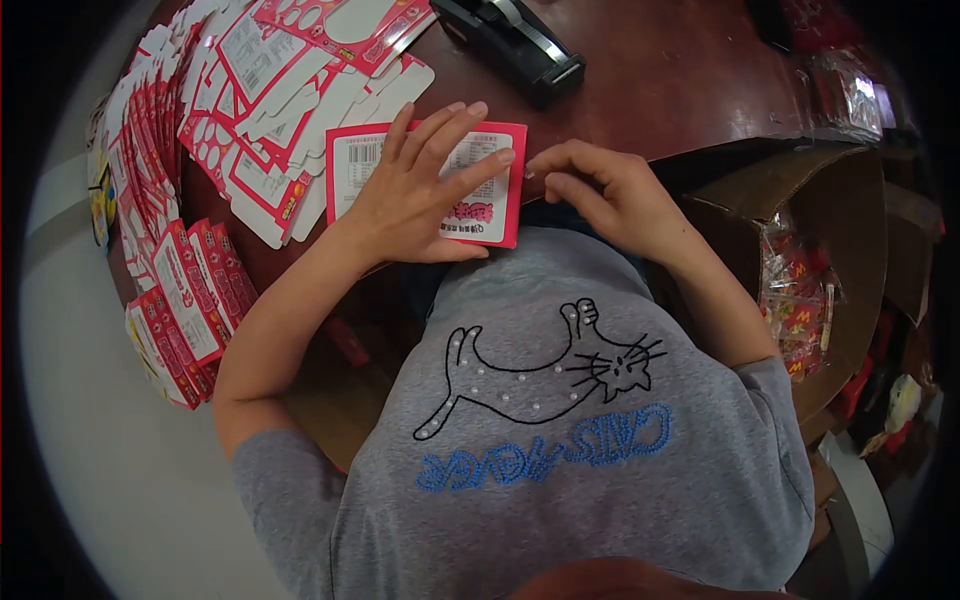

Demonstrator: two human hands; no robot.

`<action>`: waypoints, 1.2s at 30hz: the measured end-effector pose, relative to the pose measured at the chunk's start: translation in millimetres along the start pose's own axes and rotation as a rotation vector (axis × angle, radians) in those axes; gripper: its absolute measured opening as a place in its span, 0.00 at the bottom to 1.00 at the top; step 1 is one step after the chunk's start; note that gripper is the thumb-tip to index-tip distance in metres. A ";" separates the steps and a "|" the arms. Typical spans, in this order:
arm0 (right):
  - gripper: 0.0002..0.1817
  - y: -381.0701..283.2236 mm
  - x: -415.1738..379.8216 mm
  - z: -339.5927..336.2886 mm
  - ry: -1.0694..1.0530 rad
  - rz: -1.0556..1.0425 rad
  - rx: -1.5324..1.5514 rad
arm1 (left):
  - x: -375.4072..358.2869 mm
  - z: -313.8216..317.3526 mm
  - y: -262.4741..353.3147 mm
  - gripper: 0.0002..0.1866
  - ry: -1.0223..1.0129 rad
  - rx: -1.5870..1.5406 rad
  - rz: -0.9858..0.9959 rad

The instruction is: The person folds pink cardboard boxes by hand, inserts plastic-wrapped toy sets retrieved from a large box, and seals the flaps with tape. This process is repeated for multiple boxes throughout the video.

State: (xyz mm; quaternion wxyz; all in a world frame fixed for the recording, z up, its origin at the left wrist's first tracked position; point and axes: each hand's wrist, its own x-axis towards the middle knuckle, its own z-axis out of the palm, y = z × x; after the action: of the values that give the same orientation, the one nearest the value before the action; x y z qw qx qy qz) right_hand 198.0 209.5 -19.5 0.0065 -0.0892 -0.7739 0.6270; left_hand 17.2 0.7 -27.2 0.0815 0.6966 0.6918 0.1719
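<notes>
A pink-and-white printed carton (483, 150) lies at the table's front edge, its barcode and text side up. My left hand (415, 185) rests flat across it with the fingers spread. Just off the carton's right edge is my right hand (600, 190), its index finger and thumb curled close together. A tiny pale bit shows at those fingertips, too small to name. Behind the carton, a black tape dispenser (515, 50) stands on the table.
Flat printed cartons (270, 110) lie in an overlapping heap at the upper left. More cartons (185, 300) are stacked along the left table edge. To the right, an open cardboard box (840, 230) holds red-and-yellow packets (795, 290). Clear plastic packaging (845, 95) sits at the right.
</notes>
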 end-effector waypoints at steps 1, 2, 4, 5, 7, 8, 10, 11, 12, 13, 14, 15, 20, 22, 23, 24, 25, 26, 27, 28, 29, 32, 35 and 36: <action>0.13 1.4 1.6 1.0 -0.007 0.000 0.000 | -1.9 2.9 -2.1 0.45 0.046 -0.020 0.020; 0.16 -0.2 4.6 2.2 -0.051 0.006 -0.044 | -3.9 4.1 -3.7 0.45 0.093 -0.039 0.039; 0.19 1.2 10.4 5.2 -0.101 0.006 -0.087 | -4.4 2.3 -3.5 0.44 0.092 -0.006 0.059; 0.20 5.9 12.6 7.4 -0.092 0.013 -0.082 | -3.9 1.3 -3.3 0.43 0.089 0.022 0.087; 0.21 10.7 13.1 11.8 -0.089 0.018 -0.085 | -3.6 -0.3 -2.8 0.41 0.056 0.021 0.070; 0.19 10.1 13.3 13.3 -0.048 0.044 -0.231 | -2.2 -1.4 -2.7 0.40 0.024 0.020 0.056; 0.16 6.0 17.9 15.0 -0.036 0.019 -0.387 | 0.9 -1.3 -2.5 0.39 0.040 0.027 0.059; 0.16 4.6 15.9 13.6 0.001 0.058 -0.508 | -2.7 -2.6 -2.5 0.37 0.036 0.029 0.058; 0.16 3.6 18.0 15.1 0.033 0.074 -0.622 | -4.0 -1.9 -2.6 0.37 0.092 0.008 0.072; 0.14 4.1 19.5 16.6 0.124 -0.009 -0.585 | -4.5 -3.7 0.3 0.37 0.138 0.015 0.059; 0.13 6.0 20.9 18.9 0.205 -0.083 -0.530 | -8.0 -7.0 3.5 0.37 0.178 0.019 0.044; 0.12 9.4 24.3 19.2 0.249 -0.065 -0.339 | -9.3 -18.4 11.8 0.37 0.259 0.054 -0.035; 0.21 -11.9 77.0 51.5 0.214 -0.320 -0.219 | -42.2 -99.5 6.6 0.38 0.601 0.490 -0.590; 0.27 -5.8 91.4 51.4 0.341 -0.456 -0.549 | -88.7 -142.5 -16.7 0.40 0.598 0.495 -0.971; 0.27 -6.3 97.9 50.3 0.333 -0.460 -0.547 | -117.4 -157.0 -32.6 0.40 0.555 0.694 -1.024; 0.28 -6.7 101.6 48.6 0.383 -0.485 -0.655 | -146.6 -168.5 -46.2 0.40 0.503 0.890 -1.063; 0.29 -6.8 102.8 46.5 0.445 -0.503 -0.770 | -175.2 -173.5 -57.0 0.42 0.480 0.763 -1.237; 0.31 -12.3 110.9 50.2 0.415 -0.555 -0.774 | -202.5 -172.6 -68.6 0.43 0.455 0.619 -1.387; 0.33 -16.4 123.3 52.7 0.393 -0.596 -0.785 | -229.2 -167.2 -80.6 0.44 0.369 0.630 -1.400; 0.35 -25.2 132.2 63.8 0.407 -0.563 -0.820 | -244.2 -162.5 -94.3 0.45 0.298 0.646 -1.404; 0.36 -32.5 146.5 76.5 0.420 -0.532 -0.850 | -238.3 -153.7 -95.0 0.44 0.356 0.757 -1.305; 0.45 -29.3 221.3 99.8 0.350 -0.657 -0.888 | -176.9 -140.4 -70.6 0.39 0.438 0.870 -1.134; 0.52 -26.5 281.9 117.6 0.481 -0.396 -1.088 | -123.3 -118.8 -74.2 0.36 0.519 0.507 -0.875; 0.57 -23.2 298.8 114.3 0.608 -0.230 -1.142 | -105.3 -114.6 -73.9 0.36 0.557 0.261 -0.921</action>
State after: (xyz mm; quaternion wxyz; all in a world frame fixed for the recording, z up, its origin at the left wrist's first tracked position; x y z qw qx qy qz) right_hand -113.0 137.8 -51.8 0.2435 -0.1686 -0.9533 0.0597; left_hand -90.7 -115.8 39.8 -0.1248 0.2546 0.9359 0.2090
